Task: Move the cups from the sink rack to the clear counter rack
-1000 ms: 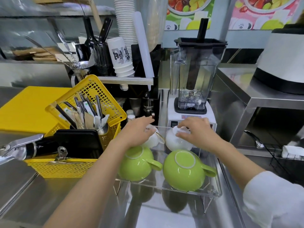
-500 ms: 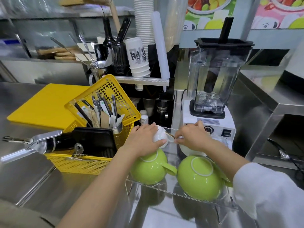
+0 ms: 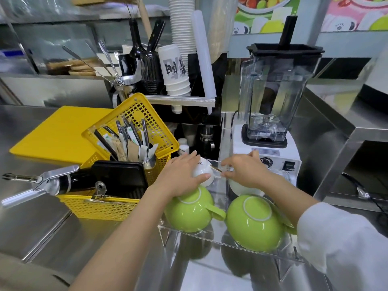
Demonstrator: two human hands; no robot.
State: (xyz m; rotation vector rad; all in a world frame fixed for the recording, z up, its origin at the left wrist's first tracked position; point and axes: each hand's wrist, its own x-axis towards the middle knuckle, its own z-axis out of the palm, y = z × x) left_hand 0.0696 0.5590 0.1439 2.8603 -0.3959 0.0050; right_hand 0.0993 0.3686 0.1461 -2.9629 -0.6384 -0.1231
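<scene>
Two green cups lie upside down at the front of the clear counter rack point(image 3: 210, 239): the left green cup point(image 3: 189, 211) and the right green cup point(image 3: 254, 223). Behind them sit two white cups. My left hand point(image 3: 182, 175) grips the left white cup point(image 3: 202, 171), which is tilted. My right hand point(image 3: 245, 169) rests over the right white cup point(image 3: 243, 189), its fingertips pinching at the thin handle of the left white cup. Whether the right hand grips it firmly is unclear.
A yellow basket point(image 3: 109, 204) with utensils and a black tray stands left of the rack, touching distance from my left arm. A white blender point(image 3: 270, 114) stands right behind the rack. A yellow cutting board point(image 3: 56, 133) lies at the back left. Steel counter lies in front.
The view has shifted slightly. Both hands stay on the white cups at the back of the rack; my right hand moved left from the right white cup toward the left one.
</scene>
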